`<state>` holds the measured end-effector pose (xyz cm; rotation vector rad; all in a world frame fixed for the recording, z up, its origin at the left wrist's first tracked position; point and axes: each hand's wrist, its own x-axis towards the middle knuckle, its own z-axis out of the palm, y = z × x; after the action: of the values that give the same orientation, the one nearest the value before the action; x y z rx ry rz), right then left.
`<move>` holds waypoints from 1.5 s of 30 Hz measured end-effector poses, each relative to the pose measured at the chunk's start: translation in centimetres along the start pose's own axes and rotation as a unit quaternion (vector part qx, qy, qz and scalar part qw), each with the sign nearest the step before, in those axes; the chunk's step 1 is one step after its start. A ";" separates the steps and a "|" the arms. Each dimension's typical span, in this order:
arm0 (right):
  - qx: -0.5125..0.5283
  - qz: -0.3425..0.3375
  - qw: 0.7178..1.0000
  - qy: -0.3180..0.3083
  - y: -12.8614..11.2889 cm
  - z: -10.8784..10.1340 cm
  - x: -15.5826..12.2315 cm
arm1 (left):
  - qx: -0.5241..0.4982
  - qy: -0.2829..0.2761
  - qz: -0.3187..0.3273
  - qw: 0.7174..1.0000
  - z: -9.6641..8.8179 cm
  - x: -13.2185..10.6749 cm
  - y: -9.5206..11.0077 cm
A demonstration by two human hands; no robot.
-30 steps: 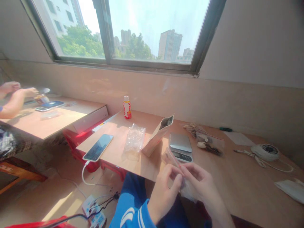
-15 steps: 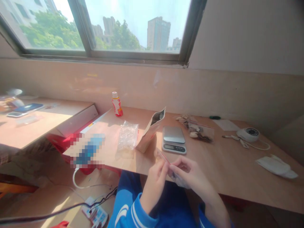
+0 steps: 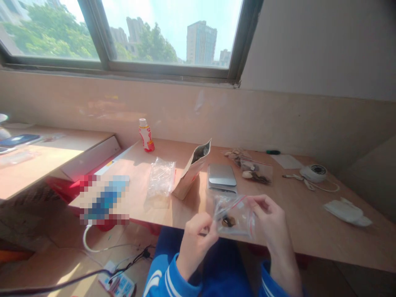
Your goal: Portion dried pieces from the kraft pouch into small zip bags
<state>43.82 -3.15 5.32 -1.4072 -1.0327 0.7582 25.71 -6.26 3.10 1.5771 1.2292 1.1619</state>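
Note:
A clear zip-lock bag [image 3: 243,225] with a red stripe is stretched between my hands above the table's front edge. Small brown and dark pieces [image 3: 228,221] lie inside it; their kind is too small to tell. My left hand [image 3: 199,237] pinches the bag's left side, and my right hand [image 3: 267,218] grips its upper right corner. Just beyond the bag is a digital kitchen scale [image 3: 222,176], its display partly hidden by the plastic. Left of the scale stands an open kraft paper pouch [image 3: 192,171], and beside that lies an empty-looking clear plastic bag [image 3: 161,177].
Behind the scale, to the right, lie filled clear bags [image 3: 256,172]. Farther right are a white dome camera [image 3: 313,173] with its cable and a white folded bundle [image 3: 348,213]. A red-and-white bottle [image 3: 146,136] stands near the wall. A power strip [image 3: 119,284] is on the floor.
My hands have moved apart, and the zip-lock bag, bunched between them before, is now spread out and raised. The view has shifted slightly to the right.

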 end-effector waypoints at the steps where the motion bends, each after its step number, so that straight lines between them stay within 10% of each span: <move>1: 0.014 -0.010 1.000 0.002 -0.2 -0.4 0.0 | -0.018 -0.023 0.001 1.000 0.0 0.0 -0.3; 4: 0.066 -0.031 0.997 -0.028 -1.2 -0.7 -0.9 | -0.109 -0.067 -0.002 0.992 0.5 0.3 -1.7; 8: 0.125 -0.027 0.990 -0.064 -2.1 0.1 -2.3 | -0.197 0.011 -0.087 0.976 1.7 1.1 -4.0; 15: 0.097 -0.015 0.993 -0.071 -0.8 1.3 -1.8 | -0.482 -0.149 -0.147 0.851 3.2 0.7 -4.5; 23: 0.016 -0.140 0.990 -0.021 -3.2 0.0 -2.2 | -0.487 -0.002 -0.161 0.858 2.1 1.5 -5.0; 30: -0.128 -0.158 0.950 -0.239 -5.1 2.3 -1.9 | -0.522 -0.033 -0.106 0.846 1.6 1.6 -4.7; 45: -0.219 -0.183 0.878 -0.384 -4.4 4.8 1.4 | -0.422 -0.026 -0.118 0.898 0.8 2.9 -6.0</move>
<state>39.31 -0.18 9.30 -1.2143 -2.1375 0.8458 25.38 -2.24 -2.24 0.7722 0.6829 1.2394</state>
